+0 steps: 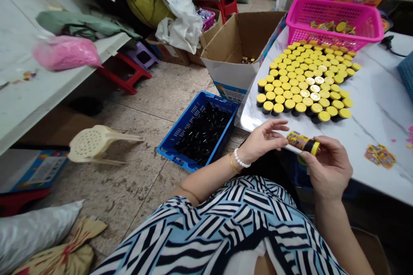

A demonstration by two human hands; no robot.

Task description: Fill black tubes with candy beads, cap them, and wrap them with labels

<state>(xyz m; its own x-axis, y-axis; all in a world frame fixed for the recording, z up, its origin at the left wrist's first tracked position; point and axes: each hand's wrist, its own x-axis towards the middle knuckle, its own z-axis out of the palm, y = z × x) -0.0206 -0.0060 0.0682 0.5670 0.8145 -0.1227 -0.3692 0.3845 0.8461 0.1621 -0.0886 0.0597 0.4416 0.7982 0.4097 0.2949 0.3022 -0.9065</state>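
My right hand [329, 165] grips a small black jar [311, 147] with a yellow lid, tilted on its side above the table's front edge. A colourful yellow printed label [297, 140] extends from the jar toward my left hand [266, 139]. The left fingers are spread, with the thumb tip close to the label's end; whether it touches I cannot tell. Just beyond my hands, several rows of black jars with yellow lids [295, 77] stand upright, packed together. To the right, printed labels [380, 155] lie in a small pile on the white marbled table [364, 116].
A pink basket [335, 8] with yellow items stands behind the jars. Left of the table are an open carton [222, 58] and, on the floor, a blue crate [171, 131] of black pieces. A cream stool [92, 144] stands farther left. A blue basket [407, 73] borders the right.
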